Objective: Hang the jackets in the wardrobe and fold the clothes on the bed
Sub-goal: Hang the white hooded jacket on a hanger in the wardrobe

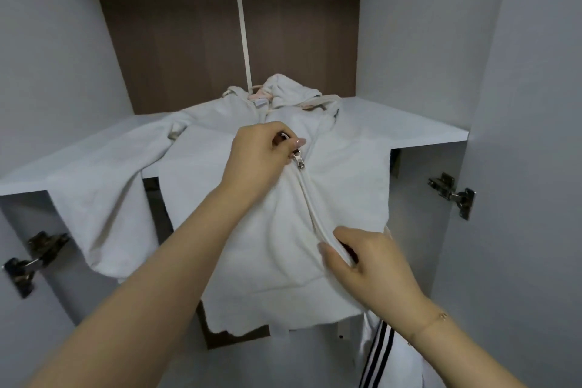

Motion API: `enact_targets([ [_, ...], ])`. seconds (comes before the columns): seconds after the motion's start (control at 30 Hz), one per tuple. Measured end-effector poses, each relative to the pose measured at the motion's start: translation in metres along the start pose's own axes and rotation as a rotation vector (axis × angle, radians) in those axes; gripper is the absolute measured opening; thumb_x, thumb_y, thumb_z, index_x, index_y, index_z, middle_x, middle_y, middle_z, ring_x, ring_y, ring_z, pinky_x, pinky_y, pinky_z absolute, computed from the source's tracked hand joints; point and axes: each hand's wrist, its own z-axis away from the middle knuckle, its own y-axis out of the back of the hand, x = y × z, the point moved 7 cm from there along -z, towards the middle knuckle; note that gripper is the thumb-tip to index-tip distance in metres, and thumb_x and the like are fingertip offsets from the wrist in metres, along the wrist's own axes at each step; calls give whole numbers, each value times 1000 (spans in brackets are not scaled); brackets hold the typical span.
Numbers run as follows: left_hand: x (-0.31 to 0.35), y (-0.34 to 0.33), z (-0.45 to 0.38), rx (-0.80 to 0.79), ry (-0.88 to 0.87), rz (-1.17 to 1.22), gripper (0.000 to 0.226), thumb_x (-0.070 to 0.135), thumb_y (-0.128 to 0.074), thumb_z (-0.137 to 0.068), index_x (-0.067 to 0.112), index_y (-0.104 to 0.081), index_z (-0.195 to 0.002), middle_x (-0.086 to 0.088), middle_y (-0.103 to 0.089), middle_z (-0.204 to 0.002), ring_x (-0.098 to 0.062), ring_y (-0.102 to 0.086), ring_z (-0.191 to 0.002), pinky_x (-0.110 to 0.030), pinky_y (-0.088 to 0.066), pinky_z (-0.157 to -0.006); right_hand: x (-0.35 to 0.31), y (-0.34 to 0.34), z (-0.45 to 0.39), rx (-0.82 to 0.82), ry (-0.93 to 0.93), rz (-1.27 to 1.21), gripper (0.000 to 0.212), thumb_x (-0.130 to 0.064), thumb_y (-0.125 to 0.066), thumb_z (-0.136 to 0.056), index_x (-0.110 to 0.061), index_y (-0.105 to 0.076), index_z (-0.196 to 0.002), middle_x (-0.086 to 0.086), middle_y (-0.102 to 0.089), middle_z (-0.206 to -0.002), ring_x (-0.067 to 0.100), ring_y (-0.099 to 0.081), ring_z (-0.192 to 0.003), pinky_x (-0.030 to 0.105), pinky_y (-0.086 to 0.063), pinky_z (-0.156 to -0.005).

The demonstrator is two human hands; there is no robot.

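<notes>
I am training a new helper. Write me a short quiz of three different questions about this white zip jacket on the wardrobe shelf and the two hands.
1. True or false: the white hooded zip jacket hangs partly over the pale wardrobe shelf.
2. Which hand pinches the metal zipper pull? A. left hand B. right hand
3. Fill in: the right hand holds the jacket's closed ___ line lower down.

Key: 1 true; 2 A; 3 zipper.
</notes>
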Motion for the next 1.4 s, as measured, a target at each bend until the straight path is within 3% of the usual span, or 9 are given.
enact_targets([
  [0.1,2,-3,-17,-67,19,-36,14,22,-73,-86,11,-73,-77,5,-70,-62,-7,-67,-59,-25,-52,-70,1,6,-7,-136,-20,142,45,-49,-50,-90,-21,-35,-58,-4,-39,-50,10,-38,-48,23,-24,-46],
  [0.23,8,-8,-22,-184,53,118,15,15,-73,-86,4,-71,-75,-3,-71,-62,-13,-67,-54,-22,-54,-63,-8,40,-64,-17,-86,180,51,-74,-43,-78,-25,-58,-70,-9,-61,-68,6,-57,-66,25,-41,-55],
  [0.5,0,18,-58,-111,66,90,15,9,-73,-86,11,-71,-71,-1,-70,-60,-5,-64,-48,-12,-50,-57,-38,37,-113,-113,36,212,44,-35,-54,-91,-16,-38,-56,2,-48,-57,25,-52,-66,32,-33,-52],
  [0.6,-15,35,-82,25,148,156,7,4,-70,-87,1,-72,-81,0,-66,-56,-3,-59,-44,-12,-48,-51,-41,45,-96,-332,27,147,46,-29,-58,-87,-16,-35,-49,11,-58,-52,25,-64,-60,31,-50,-62],
  [0.73,-18,30,-94,-90,173,105,10,8,-71,-88,0,-71,-80,-10,-68,-64,-7,-60,-46,-15,-50,-51,-37,39,-74,-595,-34,295,40,-37,-52,-86,-16,-49,-52,1,-71,-61,7,-62,-47,22,-48,-58],
  [0.87,-16,31,-91,-99,166,150,10,8,-71,-88,4,-71,-79,-8,-69,-64,-8,-62,-48,-14,-49,-51,-44,61,-130,-263,-70,352,56,-67,-50,-85,-22,-40,-54,-7,-51,-54,16,-55,-63,24,-36,-55],
  [0.97,-17,33,-86,-120,175,219,6,6,-69,-89,1,-71,-86,-11,-69,-70,-7,-61,-49,-14,-49,-52,-48,62,-175,-57,-52,328,55,-64,-49,-88,-26,-31,-52,-10,-37,-58,18,-43,-72,25,-20,-50],
  [1.13,-20,35,-85,-107,138,151,12,7,-71,-87,-4,-73,-87,-6,-69,-64,-7,-63,-50,-14,-49,-53,-46,24,-198,-153,13,243,38,-30,-49,-91,-22,-32,-59,-5,-38,-61,23,-44,-68,28,-20,-50],
  [1.4,-50,36,-89,25,198,191,19,6,-67,-91,10,-69,-72,3,-66,-55,-4,-59,-46,-14,-50,-54,-30,25,-129,-258,146,200,44,-36,-54,-88,-14,-32,-57,2,-39,-55,19,-36,-56,33,-28,-53],
])
